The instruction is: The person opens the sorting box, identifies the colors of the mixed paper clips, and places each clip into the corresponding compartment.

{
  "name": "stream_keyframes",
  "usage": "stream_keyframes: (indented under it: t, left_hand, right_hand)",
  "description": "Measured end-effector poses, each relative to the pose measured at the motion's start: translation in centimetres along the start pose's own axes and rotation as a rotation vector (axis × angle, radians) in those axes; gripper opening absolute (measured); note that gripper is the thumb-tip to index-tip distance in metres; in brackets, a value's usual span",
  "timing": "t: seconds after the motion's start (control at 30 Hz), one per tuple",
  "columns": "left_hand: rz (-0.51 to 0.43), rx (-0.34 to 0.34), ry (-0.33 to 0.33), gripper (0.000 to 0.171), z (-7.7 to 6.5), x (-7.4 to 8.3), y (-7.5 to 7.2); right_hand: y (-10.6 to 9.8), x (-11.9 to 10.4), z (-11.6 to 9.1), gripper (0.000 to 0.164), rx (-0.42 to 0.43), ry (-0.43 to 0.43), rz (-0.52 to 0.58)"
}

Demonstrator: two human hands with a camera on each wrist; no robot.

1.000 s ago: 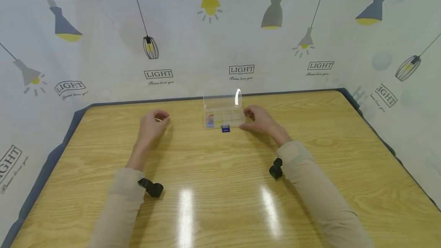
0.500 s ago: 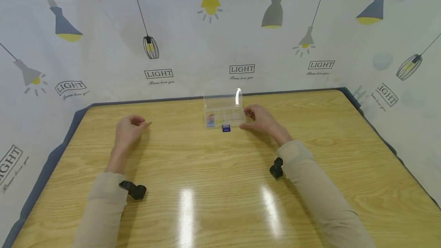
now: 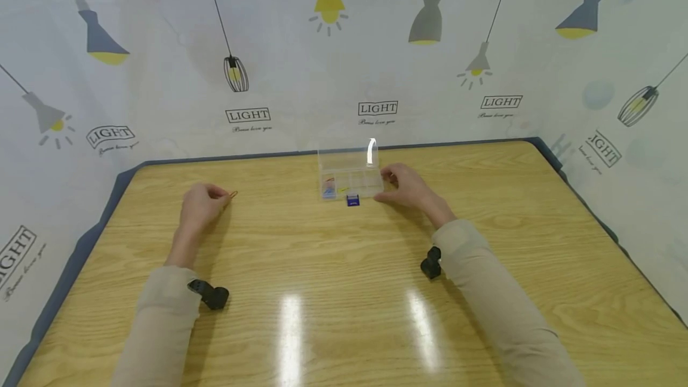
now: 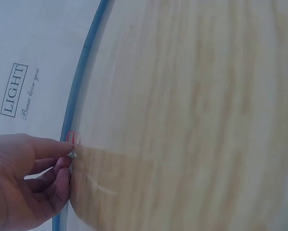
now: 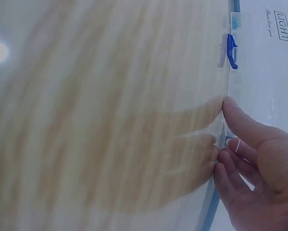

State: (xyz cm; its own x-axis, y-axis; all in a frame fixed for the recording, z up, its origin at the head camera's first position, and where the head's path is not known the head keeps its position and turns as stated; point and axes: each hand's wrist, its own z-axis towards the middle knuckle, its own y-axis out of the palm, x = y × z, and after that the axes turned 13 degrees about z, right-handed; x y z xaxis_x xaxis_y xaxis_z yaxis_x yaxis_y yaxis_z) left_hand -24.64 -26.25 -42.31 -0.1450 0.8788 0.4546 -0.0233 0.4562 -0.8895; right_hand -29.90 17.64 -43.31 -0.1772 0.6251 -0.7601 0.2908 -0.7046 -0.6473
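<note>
My left hand [image 3: 201,208] is over the left part of the table, away from the box. Between its thumb and forefinger it pinches a small red-orange paper clip [image 3: 233,194], whose loop sticks out past the fingertips; a red loop of the clip [image 4: 70,136] shows in the left wrist view too. At the back of the table stands a clear plastic compartment box [image 3: 373,183], its lid [image 3: 346,157] raised. My right hand [image 3: 408,189] holds the box's right end, thumb at the front corner and fingers behind. A blue latch [image 5: 232,52] hangs at the box's front edge.
Small red and blue pieces [image 3: 329,190] lie in the box's left compartment, and a yellow piece [image 3: 343,189] in the one beside it. The wood-grain table [image 3: 344,255] ends at a dark blue edge against a lamp-printed cloth [image 3: 295,76].
My left hand has moved left, farther from the box, and the paper clip at its fingertips has come into view. It has barely shifted over the last half second. My right hand stays on the box.
</note>
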Motion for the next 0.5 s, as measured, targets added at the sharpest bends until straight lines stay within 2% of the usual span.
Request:
stream_keyframes:
  t: [0.23,0.5]
  left_hand:
    - [-0.002,0.006,0.019,0.025,-0.1,0.4,0.1]
    - [-0.027,0.034,0.056,0.022,-0.1,1.8,1.0]
  right_hand:
    - [-0.1,-0.3,-0.1,0.066,-0.002,0.018,0.009]
    - [0.0,-0.2,-0.1,0.066,0.0,0.015,0.001]
